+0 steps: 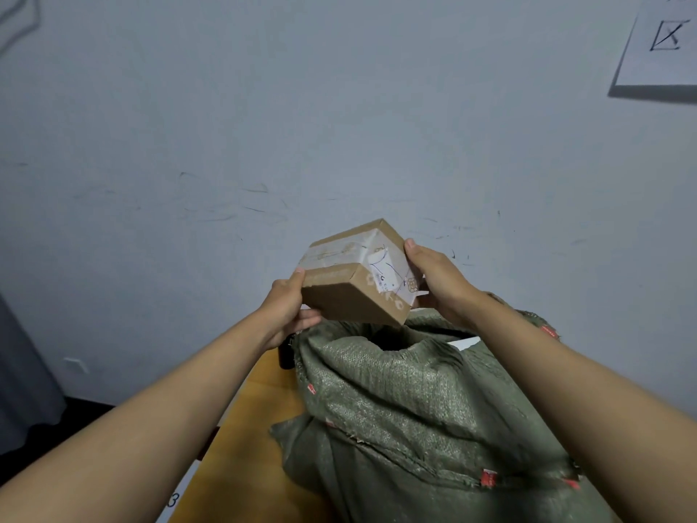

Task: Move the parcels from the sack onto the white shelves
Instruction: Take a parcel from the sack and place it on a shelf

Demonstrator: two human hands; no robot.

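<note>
Left hand [284, 302]: fingers curled under the box's left side, thumb pressed on its top edge.
Right hand [433, 283]: fingers wrapped round the right side, thumb on top.
Box [356, 275]: one taped cardboard cube, held tilted above the sack's mouth.
Sack [415, 409]: one green woven bag, crumpled, set on a wooden surface [260, 402].
</note>
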